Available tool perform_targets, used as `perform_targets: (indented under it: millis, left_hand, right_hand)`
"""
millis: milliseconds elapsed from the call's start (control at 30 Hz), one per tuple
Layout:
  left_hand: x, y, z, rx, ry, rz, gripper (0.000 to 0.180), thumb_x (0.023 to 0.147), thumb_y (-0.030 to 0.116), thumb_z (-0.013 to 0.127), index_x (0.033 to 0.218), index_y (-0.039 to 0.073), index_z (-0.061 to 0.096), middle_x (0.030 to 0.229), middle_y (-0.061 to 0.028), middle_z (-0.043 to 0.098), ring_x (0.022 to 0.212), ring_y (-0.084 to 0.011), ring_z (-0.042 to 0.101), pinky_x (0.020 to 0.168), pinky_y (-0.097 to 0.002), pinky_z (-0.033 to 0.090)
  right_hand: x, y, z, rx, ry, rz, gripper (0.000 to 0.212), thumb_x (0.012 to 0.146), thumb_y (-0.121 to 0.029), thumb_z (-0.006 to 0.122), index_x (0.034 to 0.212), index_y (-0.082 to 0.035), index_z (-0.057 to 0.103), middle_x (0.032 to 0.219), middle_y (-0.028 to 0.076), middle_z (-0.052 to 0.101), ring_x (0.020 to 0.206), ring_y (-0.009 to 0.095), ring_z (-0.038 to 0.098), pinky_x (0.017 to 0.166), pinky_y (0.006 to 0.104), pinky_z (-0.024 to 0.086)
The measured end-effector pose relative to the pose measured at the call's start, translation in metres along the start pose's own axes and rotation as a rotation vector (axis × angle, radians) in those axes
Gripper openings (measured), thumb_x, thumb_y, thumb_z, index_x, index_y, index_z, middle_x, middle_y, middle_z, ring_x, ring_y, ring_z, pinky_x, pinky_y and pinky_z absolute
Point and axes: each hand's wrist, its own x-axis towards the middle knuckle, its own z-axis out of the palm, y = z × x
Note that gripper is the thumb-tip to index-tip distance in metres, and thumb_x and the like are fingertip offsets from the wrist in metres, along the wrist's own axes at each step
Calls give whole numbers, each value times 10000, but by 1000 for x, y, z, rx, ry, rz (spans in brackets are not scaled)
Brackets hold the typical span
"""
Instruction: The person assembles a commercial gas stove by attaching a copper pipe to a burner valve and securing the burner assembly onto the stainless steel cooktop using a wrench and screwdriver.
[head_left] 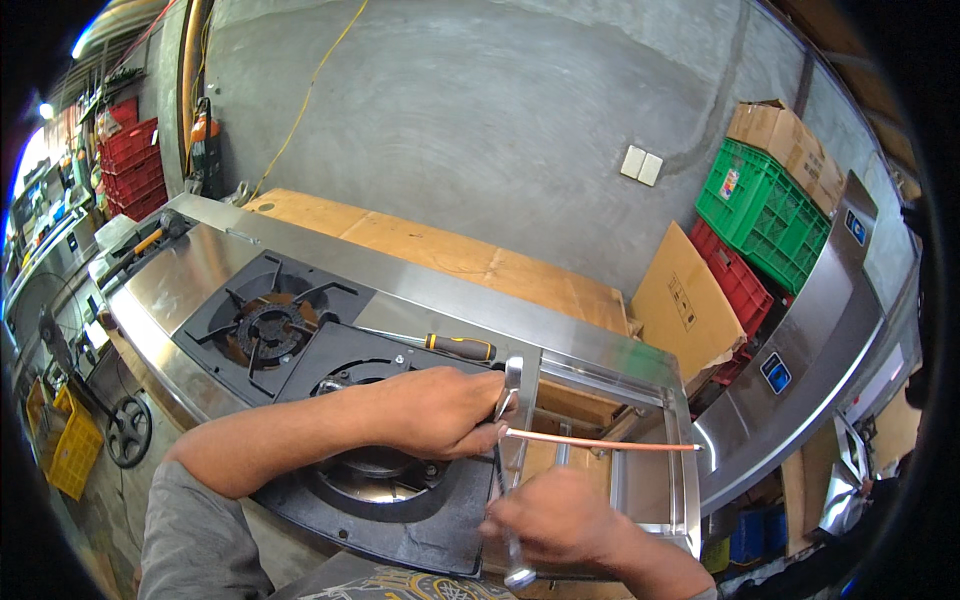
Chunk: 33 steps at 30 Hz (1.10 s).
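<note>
We saw the left hand [440, 410] closed around the upper end of a metal wrench [512, 385], whose jaw end poked out above the knuckles; how it met the copper tube [600, 441] was hidden behind the fingers. The right hand [560, 520] was blurred and gripped a second wrench [517, 565], of which only the lower end showed clearly near the picture's bottom edge. The copper tube ran from between the two hands rightward across the open bay [580, 410] of the stainless stove top [190, 270], its far end reaching the frame's right rail.

The nearer burner [375, 465] was largely covered by the left forearm, and the black burner panel [420, 530] was cut off at the bottom. The far burner [268, 330] stood in full view. A screwdriver [440, 345] with a black and yellow handle lay just behind the left hand on the panel's edge. Room stayed free along the steel rim at the back, while cardboard [680, 295] and stacked crates [765, 215] crowded the right side.
</note>
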Motion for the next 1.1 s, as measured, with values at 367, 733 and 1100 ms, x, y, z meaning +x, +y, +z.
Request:
perform_targets:
  millis: [367,733,1100]
  left_hand:
    - [1,6,2,72,-56,-124,295,974,262,596,1093,18,483,916,-239,602,829,-484,632,735,-566,505]
    - [5,3,-4,-22,-63,-82,275,959,248,597,1092,25,508,920,-223,610,860,-468,634,739,-540,499]
    - [6,0,-4,11,-19,8,213,939,218,591,1028,31,543,914,-205,604,854,-447,624,750,-515,501]
  right_hand:
    - [56,69,-31,869,350,894,144,1037,-211,596,1008,-72,572,786,-30,540,654,66,540,591,259,471]
    - [11,-4,-28,6,172,-43,248,816,-259,807,932,-105,650,708,22,563,624,196,607,527,336,438]
    - [2,-6,5,-87,177,-120,274,823,-275,791,982,-114,636,784,31,573,640,186,606,532,316,461]
